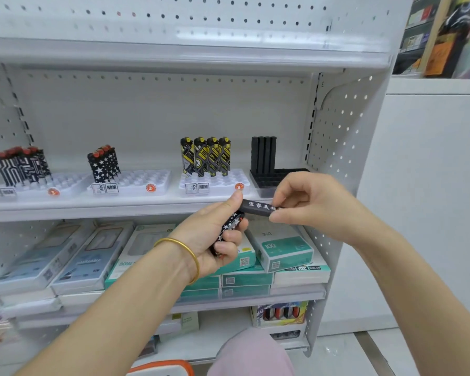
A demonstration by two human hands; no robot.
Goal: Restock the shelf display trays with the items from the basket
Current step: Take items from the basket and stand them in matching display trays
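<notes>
Orange-rimmed basket (160,369): at the bottom edge of view, only the rim shows and its contents are hidden.

Left hand (217,234): fingers curled round a star-patterned lighter (229,223), possibly more than one. The thumb tip touches the black lighter (258,207).

Right hand (304,202): thumb and fingertips pinch the black lighter by its right end. It is held level just in front of the shelf lip (92,210), below the black tray (272,177).

Stock on the shelf, left to right:
- Maze-print tray (60,183): a cluster at the back left.
- Star tray (144,180): one cluster at the back left.
- Yellow-label tray (223,180): one back row.
- Black tray: one back row of black sticks (263,154).

Progress, judged: early. Most sockets in all four trays are vacant, and two kinds of lighter are in hand, not yet seated.

Clearances: the front rows are open, so approach from above and in front is free. The upper shelf (174,55) sits well above the standing stock. The perforated side panel (342,126) stands close to the black tray's right edge and leaves little sideways room. Standing rows behind could be tipped by a careless reach.
</notes>
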